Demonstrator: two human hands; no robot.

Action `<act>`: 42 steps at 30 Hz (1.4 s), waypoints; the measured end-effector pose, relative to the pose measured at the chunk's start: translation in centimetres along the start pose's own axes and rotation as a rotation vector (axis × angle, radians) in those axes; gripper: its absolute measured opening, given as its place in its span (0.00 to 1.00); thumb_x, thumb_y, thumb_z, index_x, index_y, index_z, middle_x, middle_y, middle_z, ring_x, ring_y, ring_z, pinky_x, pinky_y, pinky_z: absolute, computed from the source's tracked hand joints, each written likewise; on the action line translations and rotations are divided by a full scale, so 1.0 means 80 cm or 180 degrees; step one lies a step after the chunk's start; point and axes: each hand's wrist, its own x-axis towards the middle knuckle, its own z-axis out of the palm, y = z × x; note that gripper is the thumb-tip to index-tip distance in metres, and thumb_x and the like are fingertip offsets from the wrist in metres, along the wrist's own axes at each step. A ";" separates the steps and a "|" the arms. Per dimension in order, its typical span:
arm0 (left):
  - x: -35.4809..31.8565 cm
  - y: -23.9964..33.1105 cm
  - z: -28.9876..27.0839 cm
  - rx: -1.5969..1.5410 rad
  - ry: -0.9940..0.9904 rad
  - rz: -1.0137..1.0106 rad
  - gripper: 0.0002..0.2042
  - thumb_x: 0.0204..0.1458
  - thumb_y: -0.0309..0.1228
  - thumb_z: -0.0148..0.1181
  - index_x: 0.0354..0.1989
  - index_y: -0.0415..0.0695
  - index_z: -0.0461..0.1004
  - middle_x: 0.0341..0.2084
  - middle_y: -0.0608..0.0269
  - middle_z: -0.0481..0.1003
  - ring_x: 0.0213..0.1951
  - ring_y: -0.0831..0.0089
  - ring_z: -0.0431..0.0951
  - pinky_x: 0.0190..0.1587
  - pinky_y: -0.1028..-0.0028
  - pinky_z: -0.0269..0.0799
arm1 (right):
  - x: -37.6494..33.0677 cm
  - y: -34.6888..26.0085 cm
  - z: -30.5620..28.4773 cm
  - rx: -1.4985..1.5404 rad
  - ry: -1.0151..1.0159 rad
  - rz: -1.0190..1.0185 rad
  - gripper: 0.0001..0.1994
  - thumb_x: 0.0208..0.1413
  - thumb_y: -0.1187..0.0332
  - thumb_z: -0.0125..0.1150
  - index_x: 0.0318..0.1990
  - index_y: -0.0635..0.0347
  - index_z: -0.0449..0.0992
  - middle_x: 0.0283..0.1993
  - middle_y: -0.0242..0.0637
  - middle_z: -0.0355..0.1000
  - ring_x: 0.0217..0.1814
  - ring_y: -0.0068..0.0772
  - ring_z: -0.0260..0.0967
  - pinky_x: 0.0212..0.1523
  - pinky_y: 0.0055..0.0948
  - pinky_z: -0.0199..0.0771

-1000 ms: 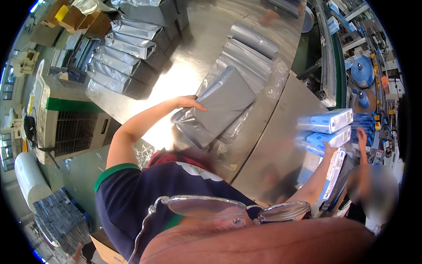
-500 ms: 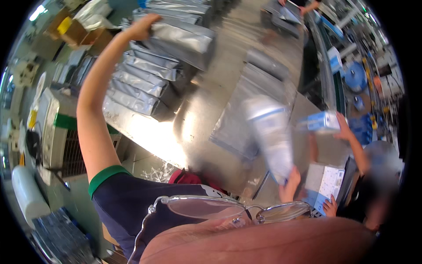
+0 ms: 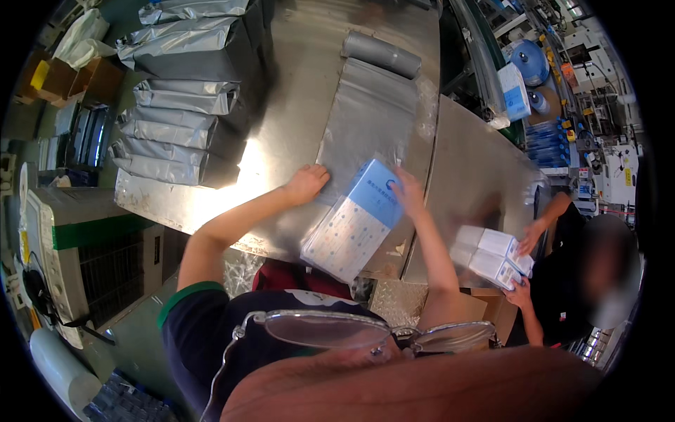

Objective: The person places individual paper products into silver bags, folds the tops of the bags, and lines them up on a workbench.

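Seemingly, the right hand (image 3: 410, 191) grips the blue-and-white box (image 3: 353, 224) by its top edge, tilted over the flat grey pouch (image 3: 365, 126); the left hand (image 3: 306, 183) presses the pouch, fingers released. Held so lightly, the box could slide off the steel surface (image 3: 295, 91).

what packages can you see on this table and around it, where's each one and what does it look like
Blue-and-white flat pack: table's near edge, right hand on it.
Flat silver pouch: under left hand, stretching away.
Stacked silver bags: table's left side, puffy.
White-and-blue boxes: right, in a co-worker's hands.
Blue box: far right, upright.
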 end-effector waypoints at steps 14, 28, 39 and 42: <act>0.074 -0.015 0.031 -0.1028 0.0161 -0.1304 0.04 0.36 0.28 0.50 0.21 0.42 0.68 0.21 0.55 0.69 0.28 0.58 0.69 0.30 0.66 0.65 | 0.058 -0.068 0.065 -0.1120 -0.0389 0.0147 0.28 0.36 0.67 0.57 0.50 0.54 0.57 0.35 0.41 0.64 0.33 0.42 0.64 0.34 0.33 0.64; -0.009 0.019 0.091 0.0178 0.0234 -0.2046 0.06 0.37 0.26 0.48 0.26 0.41 0.67 0.27 0.58 0.66 0.32 0.61 0.68 0.34 0.67 0.65 | -0.039 -0.009 0.085 0.0953 -0.0331 0.2568 0.12 0.45 0.70 0.44 0.37 0.66 0.67 0.38 0.52 0.65 0.40 0.39 0.63 0.38 0.31 0.60; -0.099 0.066 0.052 -0.1861 -0.0788 -0.2108 0.06 0.41 0.30 0.52 0.19 0.40 0.67 0.17 0.54 0.70 0.20 0.65 0.70 0.24 0.70 0.65 | -0.166 -0.022 0.049 0.0124 -0.1704 0.1175 0.11 0.43 0.66 0.49 0.32 0.63 0.71 0.30 0.49 0.68 0.33 0.46 0.66 0.35 0.37 0.65; -0.119 0.067 0.083 -0.2556 -0.0183 -0.2508 0.09 0.43 0.31 0.54 0.17 0.40 0.66 0.13 0.58 0.68 0.15 0.74 0.67 0.19 0.76 0.63 | -0.198 -0.041 0.048 -0.1161 -0.3029 0.0456 0.10 0.43 0.65 0.51 0.31 0.62 0.70 0.26 0.45 0.68 0.27 0.40 0.67 0.29 0.34 0.65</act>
